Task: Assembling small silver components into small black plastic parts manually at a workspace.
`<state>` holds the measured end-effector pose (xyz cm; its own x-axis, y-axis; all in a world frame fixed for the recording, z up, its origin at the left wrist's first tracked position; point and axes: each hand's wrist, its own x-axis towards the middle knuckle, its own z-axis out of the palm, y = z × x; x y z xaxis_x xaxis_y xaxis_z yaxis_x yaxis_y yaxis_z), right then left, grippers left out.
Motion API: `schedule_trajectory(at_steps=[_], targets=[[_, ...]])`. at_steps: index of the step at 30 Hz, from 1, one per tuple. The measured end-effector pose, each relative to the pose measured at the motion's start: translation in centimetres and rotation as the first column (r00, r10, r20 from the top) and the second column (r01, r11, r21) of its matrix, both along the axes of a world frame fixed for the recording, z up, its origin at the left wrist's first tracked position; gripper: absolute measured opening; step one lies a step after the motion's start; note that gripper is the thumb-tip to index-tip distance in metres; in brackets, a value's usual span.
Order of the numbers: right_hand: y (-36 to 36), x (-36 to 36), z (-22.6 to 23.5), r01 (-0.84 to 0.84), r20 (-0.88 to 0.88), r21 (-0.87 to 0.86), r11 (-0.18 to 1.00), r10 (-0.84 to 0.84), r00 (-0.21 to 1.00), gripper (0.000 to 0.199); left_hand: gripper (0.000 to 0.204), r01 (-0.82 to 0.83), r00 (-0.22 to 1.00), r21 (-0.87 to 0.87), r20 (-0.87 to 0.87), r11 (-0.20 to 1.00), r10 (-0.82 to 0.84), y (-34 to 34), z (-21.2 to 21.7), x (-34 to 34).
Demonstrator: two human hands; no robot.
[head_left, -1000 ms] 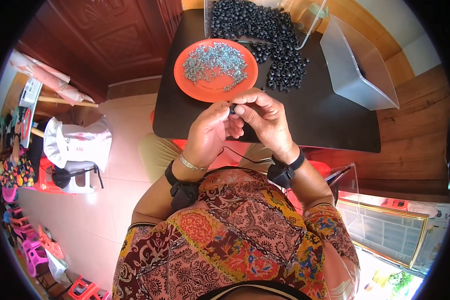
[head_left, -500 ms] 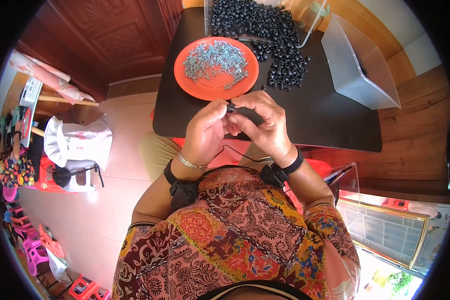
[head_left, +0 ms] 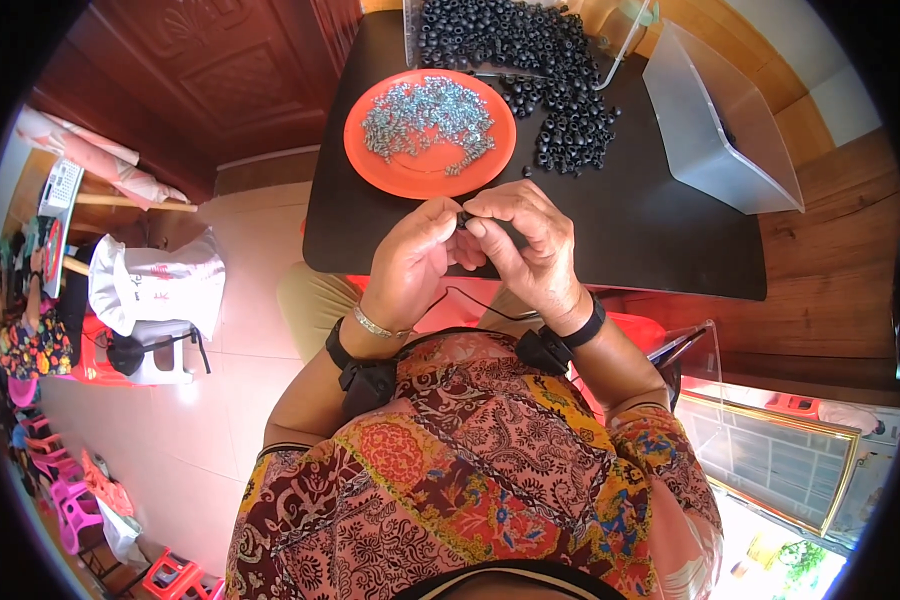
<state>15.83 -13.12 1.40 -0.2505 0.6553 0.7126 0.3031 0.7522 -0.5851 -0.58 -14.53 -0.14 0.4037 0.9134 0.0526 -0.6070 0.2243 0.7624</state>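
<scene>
Both hands meet in front of the table's near edge, around a small black knob-like part (head_left: 463, 221). My left hand (head_left: 413, 252) pinches it from the left. From the right, the thumb and forefinger of my right hand (head_left: 530, 245) close on the same part. Fingers hide most of it. Just beyond the hands lies an orange-red plate (head_left: 420, 186) with a heap of small silvery metal pieces (head_left: 432, 118), perhaps screws. Behind it to the right, many similar black parts (head_left: 575, 140) spill over the table from a clear bin tipped on its side.
The dark table (head_left: 660, 250) has a rounded near edge. A translucent plastic bin (head_left: 715, 130) stands at its right. A white sack (head_left: 160, 275) sits on a stool to the left, and another person's patterned clothing (head_left: 35, 340) shows at the far left.
My right thumb has moved up onto the black part, which is now more covered. Both hands stay in nearly the same place.
</scene>
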Motion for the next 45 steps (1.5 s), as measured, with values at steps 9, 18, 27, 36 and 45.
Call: schedule_trajectory(at_steps=[9,18,27,36,45], targets=[[-0.3,-0.3,0.4,0.047,-0.031,-0.018,0.999,-0.048,0.998,0.019,0.023,0.007,1.0,-0.028,0.009,1.0,-0.007,0.0,0.1,0.3],[0.4,0.1,0.6,0.018,0.098,0.066,0.998,-0.025,0.995,0.031,0.025,0.001,1.0,-0.018,0.022,1.0,0.0,0.1,0.3,0.4],[0.0,-0.4,0.6,0.095,0.157,0.145,0.985,-0.118,0.981,0.037,0.028,-0.04,0.999,-0.06,0.031,0.997,0.042,0.1,0.4,0.7],[0.1,-0.9,-0.1,0.163,0.193,0.26,0.952,-0.217,0.957,0.036,0.028,-0.114,0.993,-0.044,0.015,0.993,0.115,0.0,0.3,1.1],[-0.2,-1.5,-0.1,0.176,0.22,0.271,0.946,-0.239,0.946,0.037,0.031,-0.126,0.992,-0.017,0.017,0.992,0.126,-0.2,0.0,0.9]])
